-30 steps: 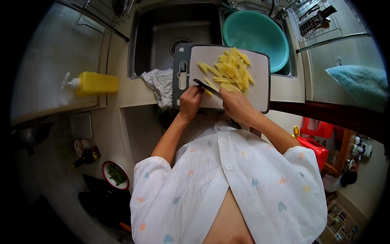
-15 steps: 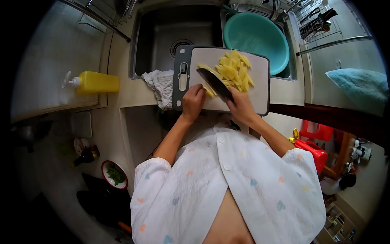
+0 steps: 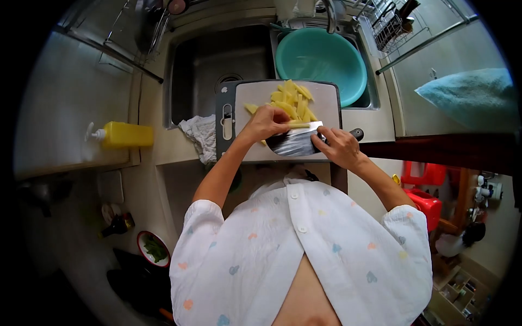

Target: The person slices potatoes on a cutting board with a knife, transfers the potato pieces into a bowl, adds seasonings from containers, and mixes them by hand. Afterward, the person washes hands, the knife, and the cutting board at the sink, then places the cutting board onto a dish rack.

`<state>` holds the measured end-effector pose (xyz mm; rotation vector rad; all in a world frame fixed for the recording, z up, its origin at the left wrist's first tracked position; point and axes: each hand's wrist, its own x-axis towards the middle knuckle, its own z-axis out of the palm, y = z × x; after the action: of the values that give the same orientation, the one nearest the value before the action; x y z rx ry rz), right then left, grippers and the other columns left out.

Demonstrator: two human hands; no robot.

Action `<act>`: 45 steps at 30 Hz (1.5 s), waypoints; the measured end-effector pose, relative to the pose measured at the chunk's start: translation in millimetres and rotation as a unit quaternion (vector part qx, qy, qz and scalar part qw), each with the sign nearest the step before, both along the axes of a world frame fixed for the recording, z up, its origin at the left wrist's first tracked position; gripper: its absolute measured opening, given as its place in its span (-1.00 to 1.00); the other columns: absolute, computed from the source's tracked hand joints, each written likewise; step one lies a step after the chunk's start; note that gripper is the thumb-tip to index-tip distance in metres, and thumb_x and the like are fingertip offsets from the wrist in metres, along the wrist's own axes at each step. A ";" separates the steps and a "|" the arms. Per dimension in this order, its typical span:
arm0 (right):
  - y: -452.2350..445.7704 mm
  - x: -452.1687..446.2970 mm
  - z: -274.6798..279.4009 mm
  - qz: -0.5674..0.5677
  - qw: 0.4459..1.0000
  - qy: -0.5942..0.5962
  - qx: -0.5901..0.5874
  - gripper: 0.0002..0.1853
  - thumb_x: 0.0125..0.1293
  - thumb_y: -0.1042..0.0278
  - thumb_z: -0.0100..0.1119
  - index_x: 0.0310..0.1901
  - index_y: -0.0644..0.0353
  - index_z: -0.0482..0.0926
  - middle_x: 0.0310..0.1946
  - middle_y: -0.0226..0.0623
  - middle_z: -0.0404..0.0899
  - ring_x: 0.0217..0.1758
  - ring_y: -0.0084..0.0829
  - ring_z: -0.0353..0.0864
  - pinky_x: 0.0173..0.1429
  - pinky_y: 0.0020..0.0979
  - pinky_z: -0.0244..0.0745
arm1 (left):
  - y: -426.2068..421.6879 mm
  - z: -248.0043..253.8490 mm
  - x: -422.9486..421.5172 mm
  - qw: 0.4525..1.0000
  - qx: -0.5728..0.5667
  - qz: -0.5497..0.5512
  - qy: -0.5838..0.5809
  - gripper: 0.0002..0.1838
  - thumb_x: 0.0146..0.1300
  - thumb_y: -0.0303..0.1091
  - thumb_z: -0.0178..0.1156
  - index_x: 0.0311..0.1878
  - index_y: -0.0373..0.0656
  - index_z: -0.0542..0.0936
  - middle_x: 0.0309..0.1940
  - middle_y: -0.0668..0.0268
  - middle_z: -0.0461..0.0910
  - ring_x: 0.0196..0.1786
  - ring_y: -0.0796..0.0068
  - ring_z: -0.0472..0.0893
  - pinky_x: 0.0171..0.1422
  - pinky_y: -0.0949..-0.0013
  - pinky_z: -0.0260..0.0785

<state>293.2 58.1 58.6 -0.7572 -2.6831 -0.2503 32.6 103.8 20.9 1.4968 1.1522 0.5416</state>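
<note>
A white cutting board [image 3: 251,92] with a dark grey edge lies across the front of the sink. On it sits a heap of yellow potato strips [image 3: 292,100], with a few loose pieces at the left. My right hand [image 3: 341,148] grips a knife [image 3: 293,144], its broad blade turned flat over the near part of the board and its dark handle sticking out at the right. My left hand [image 3: 265,124] is at the blade's far left edge, fingers curled against potato strips there; its fingertips are partly hidden.
Behind the board are a steel sink [image 3: 201,60] and a teal basin [image 3: 321,60]. A crumpled white cloth [image 3: 200,136] and a yellow pump bottle [image 3: 128,135] lie to the left. A bowl of green leaves [image 3: 154,249] is lower left; a blue towel [image 3: 470,100] hangs at right.
The knife has turned from slanting on edge to lying flat nearer me. My left hand has moved to the potato heap's near side; my right hand has shifted right along the knife.
</note>
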 end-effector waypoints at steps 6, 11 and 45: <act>-6.2 65.8 -7.6 -0.065 0.996 0.041 -0.042 -0.57 -0.03 0.50 0.22 -0.03 0.02 0.62 -0.25 -0.29 0.52 -0.42 -0.38 0.61 -0.38 -0.42 0.55 | 14.9 -3.0 2.9 0.986 0.081 -0.029 0.142 -0.70 0.00 -0.37 0.41 -0.20 -0.31 0.68 -0.34 0.20 0.66 -0.26 0.38 0.65 -0.13 0.37 0.47; -9.0 111.7 -17.4 -0.200 0.975 0.057 -0.080 -0.44 -0.10 0.48 0.33 0.06 -0.09 0.63 -0.18 -0.32 0.45 -0.40 -0.32 0.59 -0.37 -0.36 0.53 | 75.8 -22.5 24.7 0.933 0.284 0.033 0.220 -0.83 0.13 -0.28 0.24 -0.26 -0.10 0.69 -0.22 0.21 0.58 -0.10 0.11 0.57 0.00 0.15 0.43; 152.3 -54.8 -101.9 -0.177 0.938 0.136 -0.266 -0.79 0.16 0.45 0.12 -0.16 0.17 0.61 -0.17 -0.18 0.55 0.01 -0.10 0.49 0.02 -0.13 0.48 | 5.6 -4.1 -2.8 0.923 0.312 -0.070 0.216 -0.74 -0.03 -0.51 0.33 -0.21 -0.13 0.64 -0.04 0.20 0.51 0.11 0.15 0.47 0.14 0.21 0.38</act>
<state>238.4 210.4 -43.4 -1.3259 -2.3424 0.4864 29.8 109.4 16.9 2.3207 1.2513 0.5177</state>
